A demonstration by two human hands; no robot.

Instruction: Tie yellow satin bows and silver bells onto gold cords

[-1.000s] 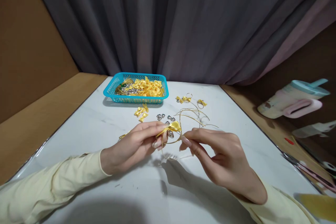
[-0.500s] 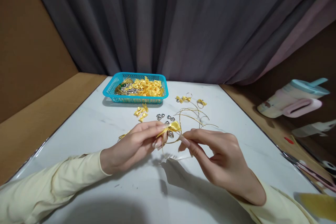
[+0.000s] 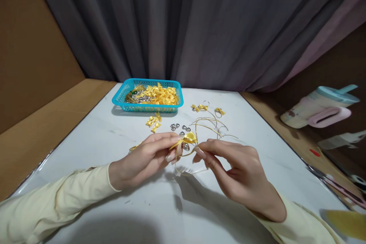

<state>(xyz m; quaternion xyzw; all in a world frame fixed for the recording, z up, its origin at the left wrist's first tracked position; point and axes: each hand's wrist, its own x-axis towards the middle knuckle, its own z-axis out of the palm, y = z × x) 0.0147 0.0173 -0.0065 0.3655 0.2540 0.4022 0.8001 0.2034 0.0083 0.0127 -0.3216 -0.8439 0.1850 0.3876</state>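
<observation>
The small yellow satin-looking ribbon bow (image 3: 190, 137) is held above the glossy white marbled tabletop (image 3: 100, 141), between the person's two bare hands and to the right of the left-hand grip. The left hand (image 3: 153, 148) has it pinched narrowly between thumb and fingers near its left end, so this hand is the nearer one, in direct contact. The right hand (image 3: 236, 169) is just beside it on the other side, thumb and forefinger brought together on a thin gold metallic cord (image 3: 188, 154), which curves in an open loop below the bow towards the left fingers; whether the cord is knotted there cannot be told. The bow's long axis runs mostly from left to right across the gap, rising slightly towards the right. Its broad, rounded lobe points right and a little away from the person, while a slimmer yellow end points left and down by the left thumb; the middle is partly hidden by the fingers. A shiny silver teardrop-like bead (image 3: 186, 146) sits just under the broad lobe, apart from the right fingertips. Past the right hand, loose gold strands (image 3: 210, 119) curl over the tabletop.
</observation>
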